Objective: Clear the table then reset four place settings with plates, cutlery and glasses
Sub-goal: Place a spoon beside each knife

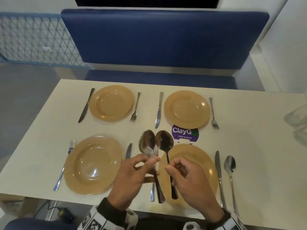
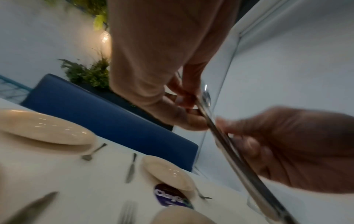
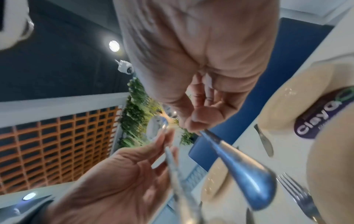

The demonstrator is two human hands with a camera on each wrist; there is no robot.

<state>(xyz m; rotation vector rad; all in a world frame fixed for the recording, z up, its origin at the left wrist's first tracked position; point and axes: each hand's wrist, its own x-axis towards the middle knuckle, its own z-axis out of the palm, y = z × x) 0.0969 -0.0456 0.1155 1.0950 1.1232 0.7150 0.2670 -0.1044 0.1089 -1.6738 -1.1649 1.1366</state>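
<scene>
Four plates (image 1: 111, 103) with knives and forks sit on the bench (image 1: 249, 130); one spoon (image 1: 230, 163) lies at four o'clock. Left hand (image 1: 132, 178) and right hand (image 1: 191, 183) each pinch another spoon; glasses remain unplaced.

Eatery booth — blue padded bench (image 1: 164, 39), table (image 1: 249, 146) bearing a "ClayGo" clean-up sticker (image 1: 184, 133), ceiling security camera (image 3: 125, 67).

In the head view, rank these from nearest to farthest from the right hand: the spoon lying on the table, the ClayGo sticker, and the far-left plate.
From the right hand:
1. The spoon lying on the table, just to its right, beside the near-right knife.
2. The ClayGo sticker, ahead of it at the table's centre.
3. The far-left plate, across the table on the far left.
</scene>
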